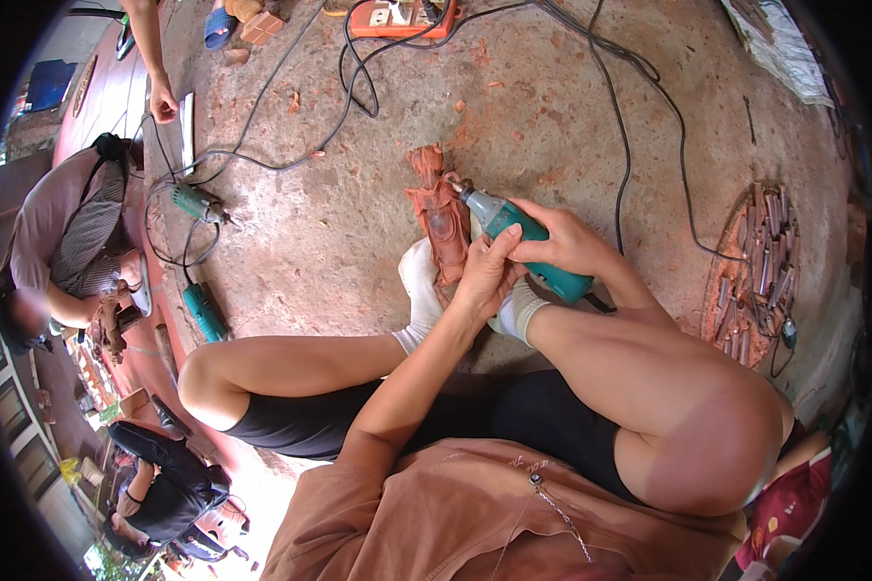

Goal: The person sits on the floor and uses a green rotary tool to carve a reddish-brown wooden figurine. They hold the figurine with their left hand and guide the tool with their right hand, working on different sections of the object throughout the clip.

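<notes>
A reddish carved wooden figurine (443, 218) lies on the concrete floor with its base between my socked feet. My right hand (562, 242) is wrapped round a teal and grey die grinder (564, 282). The grinder's metal tip meets or nearly meets the figurine's upper side; the exact contact is too small to tell. My left hand (487, 271) is closed at the grinder's front underside, its thumb along the body, close beside the figurine's lower end. Its lower fingers are partly hidden. A white sock (420, 286) touches the figurine's left side.
Two more green power tools, one (201, 202) and another (203, 312), lie at the left. Black cables (622, 126) cross the floor from an orange power strip (397, 19). Many chisels (770, 252) lie at the right. Other people (77, 228) sit at the left; another person's hand (164, 100) hangs upper left.
</notes>
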`<state>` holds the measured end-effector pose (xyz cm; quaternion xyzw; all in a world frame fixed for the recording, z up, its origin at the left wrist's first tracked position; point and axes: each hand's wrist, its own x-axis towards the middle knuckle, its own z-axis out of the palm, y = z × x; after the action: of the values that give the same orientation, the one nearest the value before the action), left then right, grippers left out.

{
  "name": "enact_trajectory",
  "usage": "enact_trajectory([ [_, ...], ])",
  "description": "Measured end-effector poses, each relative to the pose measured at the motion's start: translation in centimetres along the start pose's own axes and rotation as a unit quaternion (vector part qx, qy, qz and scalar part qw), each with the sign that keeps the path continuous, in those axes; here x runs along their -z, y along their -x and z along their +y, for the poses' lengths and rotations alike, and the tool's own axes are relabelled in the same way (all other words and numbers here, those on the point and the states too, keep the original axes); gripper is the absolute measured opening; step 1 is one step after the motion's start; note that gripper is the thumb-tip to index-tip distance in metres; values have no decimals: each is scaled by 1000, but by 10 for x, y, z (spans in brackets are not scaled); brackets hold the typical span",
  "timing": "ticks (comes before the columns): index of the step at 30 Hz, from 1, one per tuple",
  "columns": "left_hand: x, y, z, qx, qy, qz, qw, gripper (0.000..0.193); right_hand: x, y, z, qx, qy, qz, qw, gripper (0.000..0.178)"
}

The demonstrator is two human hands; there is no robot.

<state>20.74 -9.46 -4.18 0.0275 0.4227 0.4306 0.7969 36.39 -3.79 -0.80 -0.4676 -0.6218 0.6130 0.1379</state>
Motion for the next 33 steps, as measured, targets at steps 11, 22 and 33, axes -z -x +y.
enact_trajectory([
  [11, 12, -5, -4, -4, -17, 10, 1000, 35, -1, -6, 1, -1, 24, -20, 1000, 74],
  [22, 5, -12, -14, -23, 7, -7, 1000, 35, -5, 1, 21, -9, -35, 29, 999, 80],
  [33, 8, -15, -16, -12, 13, -31, 999, 32, -10, 6, 23, 10, 27, 64, 998, 75],
])
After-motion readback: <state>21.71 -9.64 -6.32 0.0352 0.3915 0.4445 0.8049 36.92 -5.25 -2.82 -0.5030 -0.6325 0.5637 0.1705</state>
